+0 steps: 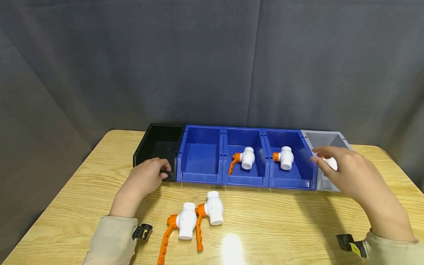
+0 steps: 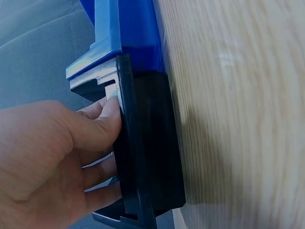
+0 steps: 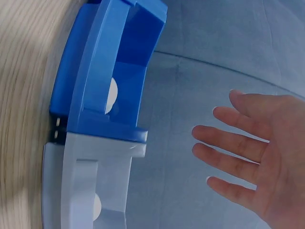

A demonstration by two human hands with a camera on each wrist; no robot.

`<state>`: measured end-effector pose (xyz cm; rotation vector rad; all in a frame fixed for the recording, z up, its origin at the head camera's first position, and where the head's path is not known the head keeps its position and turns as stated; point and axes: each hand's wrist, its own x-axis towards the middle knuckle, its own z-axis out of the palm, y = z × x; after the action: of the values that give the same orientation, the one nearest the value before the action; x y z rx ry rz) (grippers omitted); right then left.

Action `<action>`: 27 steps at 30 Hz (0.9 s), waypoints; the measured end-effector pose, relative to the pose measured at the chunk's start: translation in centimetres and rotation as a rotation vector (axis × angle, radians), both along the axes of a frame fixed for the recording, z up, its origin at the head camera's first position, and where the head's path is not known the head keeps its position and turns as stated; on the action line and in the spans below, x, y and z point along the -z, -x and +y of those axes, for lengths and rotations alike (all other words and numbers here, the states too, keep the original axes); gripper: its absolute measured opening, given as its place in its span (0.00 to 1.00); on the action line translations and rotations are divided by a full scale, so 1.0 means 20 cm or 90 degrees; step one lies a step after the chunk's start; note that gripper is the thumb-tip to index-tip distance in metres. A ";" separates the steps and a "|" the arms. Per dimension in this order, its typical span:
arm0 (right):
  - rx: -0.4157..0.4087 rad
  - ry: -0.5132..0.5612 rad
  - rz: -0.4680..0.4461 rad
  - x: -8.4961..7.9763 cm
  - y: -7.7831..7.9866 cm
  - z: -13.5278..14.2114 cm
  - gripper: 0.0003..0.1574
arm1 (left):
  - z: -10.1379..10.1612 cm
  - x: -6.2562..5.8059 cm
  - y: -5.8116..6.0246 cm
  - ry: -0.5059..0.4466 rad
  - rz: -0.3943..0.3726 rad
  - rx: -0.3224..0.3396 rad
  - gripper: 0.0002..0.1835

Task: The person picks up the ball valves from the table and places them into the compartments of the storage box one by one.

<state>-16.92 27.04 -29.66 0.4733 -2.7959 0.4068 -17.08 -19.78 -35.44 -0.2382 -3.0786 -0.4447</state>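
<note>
My left hand [image 1: 148, 177] is at the front of a black bin [image 1: 162, 147], thumb and fingers pinching its front rim. In the left wrist view, the thumb lies on the outer side of that rim and the fingers reach behind it. My right hand [image 1: 351, 171] is held above the grey bin [image 1: 318, 138], fingers spread and holding nothing. A white piece [image 1: 331, 163] in that grey bin is partly hidden by the hand. On the table, two white ball valves with orange lever handles, a left one [image 1: 187, 221] and a right one [image 1: 214, 208], lie close together.
Between the black and grey bins stand a left blue bin [image 1: 202, 158], a middle blue bin [image 1: 245, 180] and a right blue bin [image 1: 298, 183]. The middle one holds a valve [image 1: 247, 158], the right one another valve [image 1: 286, 158]. A dark curtain [image 1: 212, 62] hangs behind the wooden table [image 1: 265, 228].
</note>
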 end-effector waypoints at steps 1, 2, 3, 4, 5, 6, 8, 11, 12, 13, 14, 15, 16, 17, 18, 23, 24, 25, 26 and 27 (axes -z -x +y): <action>0.003 -0.003 -0.002 0.00 0.00 0.01 0.18 | 0.00 0.00 0.00 0.000 0.000 0.000 0.05; 0.006 -0.004 -0.003 0.00 0.01 0.02 0.18 | 0.00 0.00 0.00 0.000 0.000 0.001 0.05; 0.009 -0.006 -0.006 0.01 0.01 0.02 0.18 | 0.00 0.00 0.00 0.001 0.000 0.001 0.05; 0.011 -0.008 -0.009 0.01 0.02 0.03 0.18 | -0.01 0.00 -0.01 0.001 0.000 0.001 0.05; 0.013 -0.009 -0.011 0.01 0.02 0.04 0.18 | -0.01 0.01 -0.01 0.000 0.000 0.001 0.05; 0.016 -0.010 -0.019 0.01 0.03 0.05 0.18 | -0.01 0.01 -0.01 -0.001 0.000 0.002 0.05; 0.019 -0.009 -0.031 0.02 0.04 0.07 0.19 | -0.01 0.01 -0.01 -0.001 0.003 0.005 0.05; 0.030 0.001 -0.053 0.04 0.05 0.10 0.21 | -0.02 0.01 -0.01 0.002 0.011 0.011 0.05; 0.035 0.004 -0.061 0.04 0.06 0.11 0.21 | -0.02 0.01 -0.01 0.003 0.014 0.013 0.05; 0.038 0.006 -0.066 0.05 0.06 0.12 0.21 | -0.02 0.01 -0.01 0.004 0.016 0.014 0.05; 0.041 0.008 -0.072 0.05 0.06 0.13 0.21 | -0.02 0.01 -0.01 0.005 0.018 0.015 0.06; 0.044 0.009 -0.081 0.06 0.07 0.14 0.22 | -0.02 0.01 -0.01 0.006 0.019 0.016 0.06; 0.046 0.008 -0.088 0.06 0.07 0.15 0.22 | -0.01 0.01 -0.01 0.005 0.018 0.016 0.06; 0.047 0.007 -0.098 0.07 0.07 0.16 0.22 | -0.01 0.01 -0.01 0.006 0.018 0.016 0.06; 0.047 0.003 -0.106 0.07 0.08 0.17 0.21 | -0.01 0.01 -0.01 0.005 0.016 0.017 0.06; 0.036 -0.001 -0.151 0.09 0.09 0.21 0.22 | -0.01 0.01 0.00 0.000 0.013 0.017 0.06; 0.033 0.000 -0.158 0.10 0.10 0.22 0.21 | -0.01 0.01 0.00 -0.003 0.011 0.015 0.06; 0.030 0.002 -0.163 0.10 0.10 0.22 0.21 | -0.01 0.01 0.00 -0.006 0.009 0.014 0.06; 0.028 0.003 -0.167 0.10 0.10 0.23 0.21 | -0.01 0.00 0.00 -0.009 0.005 0.014 0.07; 0.022 0.004 -0.168 0.11 0.10 0.23 0.20 | -0.01 0.00 0.00 -0.014 0.000 0.013 0.07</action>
<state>-18.95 31.59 -31.80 0.3940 -3.0501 0.5042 -17.10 -20.04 -35.40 -0.2691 -3.0728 -0.4792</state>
